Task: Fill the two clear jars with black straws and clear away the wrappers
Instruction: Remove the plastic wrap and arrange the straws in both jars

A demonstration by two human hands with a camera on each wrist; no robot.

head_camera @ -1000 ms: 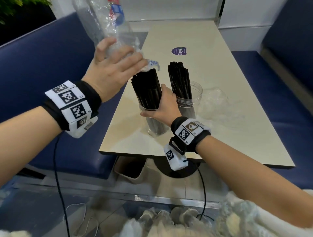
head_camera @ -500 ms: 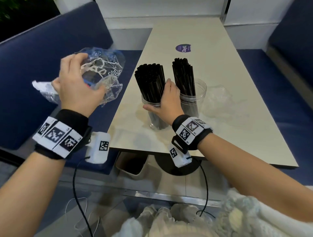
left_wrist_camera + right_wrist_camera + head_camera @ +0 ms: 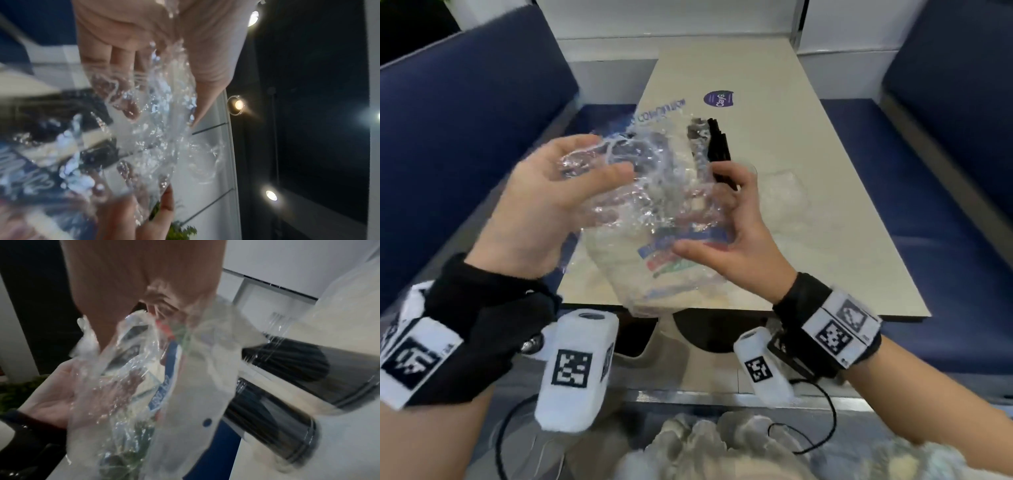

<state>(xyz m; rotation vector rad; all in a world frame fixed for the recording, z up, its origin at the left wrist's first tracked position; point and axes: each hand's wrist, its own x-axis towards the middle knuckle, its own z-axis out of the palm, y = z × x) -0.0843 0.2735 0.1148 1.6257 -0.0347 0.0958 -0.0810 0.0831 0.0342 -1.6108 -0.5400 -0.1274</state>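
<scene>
The left hand [image 3: 541,209] is held palm-up above the near left edge of the table [image 3: 825,192], its fingers curled into the upper, crumpled part of a clear plastic wrapper [image 3: 654,212]. The right hand [image 3: 732,240] is raised opposite it, with the thumb and fingers closed on the wrapper's right side, beside the blue and red print. The wrapper is thus grasped by both hands and stretched between them, its loose lower end hanging over the table's near edge.

Behind the wrapper, black straws [image 3: 719,150] can be seen standing upright, partly hidden by the plastic. In the right wrist view, two clear jars [image 3: 287,423] packed with black straws are shown side by side on the table, just beyond the wrapper; whether they touch each other cannot be told.

A second clear wrapper [image 3: 784,195] lies crumpled on the table to the right of the right hand. A round purple sticker [image 3: 718,99] is stuck on the far part of the tabletop. Blue benches [image 3: 465,144] flank the table on both sides.
</scene>
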